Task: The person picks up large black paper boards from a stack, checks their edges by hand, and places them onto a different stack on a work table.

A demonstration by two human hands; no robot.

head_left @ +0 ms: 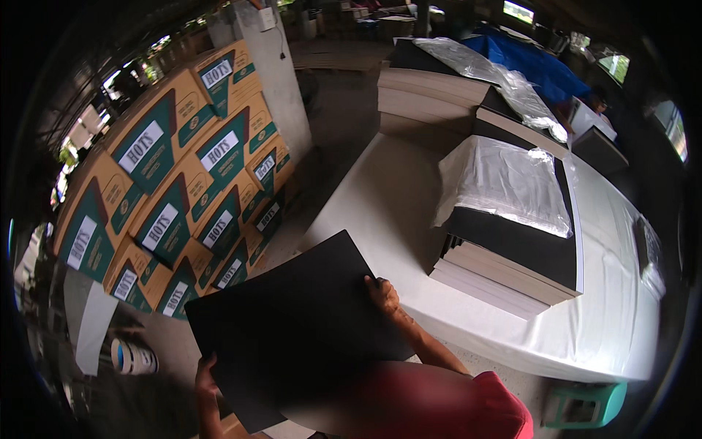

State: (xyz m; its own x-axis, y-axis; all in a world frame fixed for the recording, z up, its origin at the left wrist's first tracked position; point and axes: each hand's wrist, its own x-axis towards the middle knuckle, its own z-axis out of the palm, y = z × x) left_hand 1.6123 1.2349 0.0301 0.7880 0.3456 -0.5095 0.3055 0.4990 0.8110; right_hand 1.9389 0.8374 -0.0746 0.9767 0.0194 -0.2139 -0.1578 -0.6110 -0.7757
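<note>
A large black sheet of board (285, 307) is held flat and slightly tilted in front of me. My left hand (206, 374) grips its left edge near the lower corner, the thumb showing on top. On the right edge, my right hand (382, 295) is closed with the thumb over the upper face. The fingers underneath are hidden by the sheet. Beyond my right hand, a tall stack of boards (504, 274) with a black top sheet stands on the white-covered table (373, 197). Folded clear plastic (504, 175) lies over that stack.
More stacked boards (424, 95) under plastic stand at the table's far end. Printed cardboard boxes (168, 197) are piled at left beside a concrete pillar (274, 80). A white bucket (134, 357) sits on the floor, a green stool (585, 404) lower right. Another person (596, 102) is at far right.
</note>
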